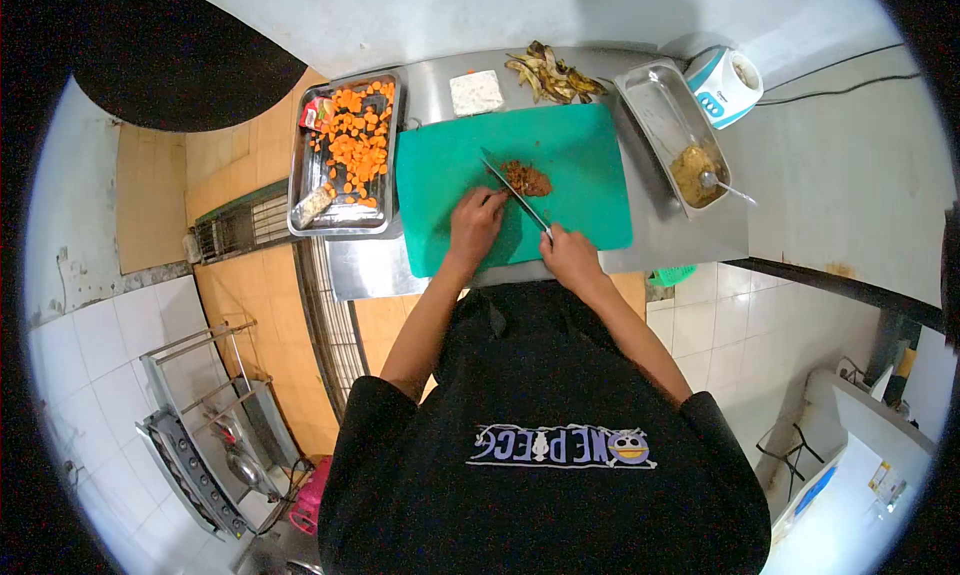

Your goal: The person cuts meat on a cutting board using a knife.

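On the green cutting board (430,190) lies a small heap of chopped reddish-brown food (530,180). My right hand (572,258) is closed round the handle of a knife (515,193), whose blade points up and to the left, along the heap's left side. My left hand (478,225) rests on the board left of the blade, fingers bent and pressed together at a small brown piece near the edge. The fingertips partly hide that piece.
A metal tray (296,180) of sliced carrots stands left. Behind the board are a white block (476,92) and banana peels (552,75). At right, a metal pan (655,105) holds brownish paste and a spoon (712,180), near a white-and-blue appliance (722,90).
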Demonstrator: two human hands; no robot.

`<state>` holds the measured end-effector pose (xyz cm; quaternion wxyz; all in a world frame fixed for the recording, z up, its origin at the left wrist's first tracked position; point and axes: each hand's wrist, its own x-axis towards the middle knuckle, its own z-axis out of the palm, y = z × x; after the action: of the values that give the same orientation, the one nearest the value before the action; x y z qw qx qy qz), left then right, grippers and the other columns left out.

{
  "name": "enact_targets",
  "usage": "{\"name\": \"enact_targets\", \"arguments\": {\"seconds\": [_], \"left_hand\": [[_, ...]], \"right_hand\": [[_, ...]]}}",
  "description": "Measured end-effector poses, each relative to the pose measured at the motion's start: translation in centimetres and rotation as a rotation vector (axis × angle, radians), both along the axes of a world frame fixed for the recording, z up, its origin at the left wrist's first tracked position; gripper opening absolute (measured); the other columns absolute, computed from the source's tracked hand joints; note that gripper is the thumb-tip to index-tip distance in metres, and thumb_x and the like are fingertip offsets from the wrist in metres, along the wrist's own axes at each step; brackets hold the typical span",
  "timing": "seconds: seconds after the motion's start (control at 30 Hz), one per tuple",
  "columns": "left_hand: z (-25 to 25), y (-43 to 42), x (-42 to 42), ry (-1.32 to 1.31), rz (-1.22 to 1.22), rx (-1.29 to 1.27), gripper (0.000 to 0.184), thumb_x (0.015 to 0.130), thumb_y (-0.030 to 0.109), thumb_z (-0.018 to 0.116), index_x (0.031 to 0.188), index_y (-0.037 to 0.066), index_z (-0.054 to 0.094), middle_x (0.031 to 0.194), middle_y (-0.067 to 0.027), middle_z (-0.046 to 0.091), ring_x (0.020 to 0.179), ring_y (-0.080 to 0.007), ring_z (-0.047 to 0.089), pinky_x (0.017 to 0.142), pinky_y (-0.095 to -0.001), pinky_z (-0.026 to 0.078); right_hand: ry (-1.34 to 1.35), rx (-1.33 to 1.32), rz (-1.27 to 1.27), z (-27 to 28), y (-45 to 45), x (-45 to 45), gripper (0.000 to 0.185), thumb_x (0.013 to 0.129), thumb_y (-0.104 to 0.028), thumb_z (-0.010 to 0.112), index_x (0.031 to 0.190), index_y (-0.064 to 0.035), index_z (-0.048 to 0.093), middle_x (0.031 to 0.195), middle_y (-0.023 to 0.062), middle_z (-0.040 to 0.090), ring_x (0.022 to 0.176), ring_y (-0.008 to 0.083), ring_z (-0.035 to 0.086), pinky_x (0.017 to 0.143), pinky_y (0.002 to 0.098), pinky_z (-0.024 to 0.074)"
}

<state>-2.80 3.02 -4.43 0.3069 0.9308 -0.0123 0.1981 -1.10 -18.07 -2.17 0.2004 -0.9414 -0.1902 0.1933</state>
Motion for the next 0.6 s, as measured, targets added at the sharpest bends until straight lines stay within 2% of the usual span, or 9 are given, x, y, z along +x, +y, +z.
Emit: {"name": "enact_targets", "arguments": {"seconds": [0.17, 0.3, 0.4, 0.47, 0.6], "left_hand": [[-0.7, 0.0, 0.3, -0.039, -0.006, 0.004, 0.025, 0.075, 0.0, 0.073, 0.099, 0.008, 0.074, 0.093, -0.0076, 0.065, 0.087, -0.0283, 0.067, 0.074, -0.0411, 0.057], [-0.5, 0.0, 1.0, -0.029, -0.014, 0.045, 0.021, 0.076, 0.002, 0.073, 0.096, 0.008, 0.072, 0.091, -0.0082, 0.063, 0.086, -0.0292, 0.067, 0.072, -0.0418, 0.057], [-0.4, 0.0, 0.3, -0.057, -0.031, 0.084, 0.018, 0.078, 0.003, 0.072, 0.095, 0.007, 0.072, 0.091, -0.0081, 0.063, 0.084, -0.0296, 0.067, 0.07, -0.0423, 0.056], [-1.0, 0.4, 0.8, -0.028, -0.042, 0.116, 0.017, 0.08, 0.004, 0.071, 0.097, 0.008, 0.073, 0.091, -0.0074, 0.064, 0.082, -0.0296, 0.067, 0.07, -0.0428, 0.056], [-0.7, 0.7, 0.7, -0.072, -0.046, 0.138, 0.018, 0.082, 0.005, 0.071, 0.1, 0.01, 0.075, 0.092, -0.0066, 0.066, 0.083, -0.0289, 0.068, 0.07, -0.0419, 0.056]], "right_hand": [[-0.067, -0.032, 0.021, -1.0, 0.7, -0.9, 0.035, 0.104, -0.035, 0.052, 0.108, -0.0003, 0.055, 0.074, 0.0242, 0.069, 0.068, 0.0461, 0.07, 0.061, 0.0574, 0.057], [-0.07, -0.067, 0.035, -0.4, 1.2, -0.1, 0.034, 0.103, -0.034, 0.052, 0.106, -0.0001, 0.056, 0.074, 0.0249, 0.069, 0.069, 0.0451, 0.07, 0.06, 0.0561, 0.0579], [-0.1, -0.075, 0.023, -0.9, 1.2, -0.7, 0.033, 0.104, -0.033, 0.052, 0.106, -0.0004, 0.056, 0.077, 0.0243, 0.07, 0.069, 0.0444, 0.071, 0.061, 0.0571, 0.0575], [-0.076, 0.0, -0.012, -1.7, 1.4, 0.5, 0.034, 0.104, -0.033, 0.052, 0.106, 0.0006, 0.056, 0.08, 0.0282, 0.069, 0.075, 0.0485, 0.069, 0.066, 0.0578, 0.0557], [-0.092, 0.127, 0.033, -1.9, 3.3, 2.9, 0.035, 0.104, -0.032, 0.051, 0.107, 0.0016, 0.057, 0.08, 0.0289, 0.068, 0.077, 0.0504, 0.067, 0.071, 0.058, 0.055]]}}
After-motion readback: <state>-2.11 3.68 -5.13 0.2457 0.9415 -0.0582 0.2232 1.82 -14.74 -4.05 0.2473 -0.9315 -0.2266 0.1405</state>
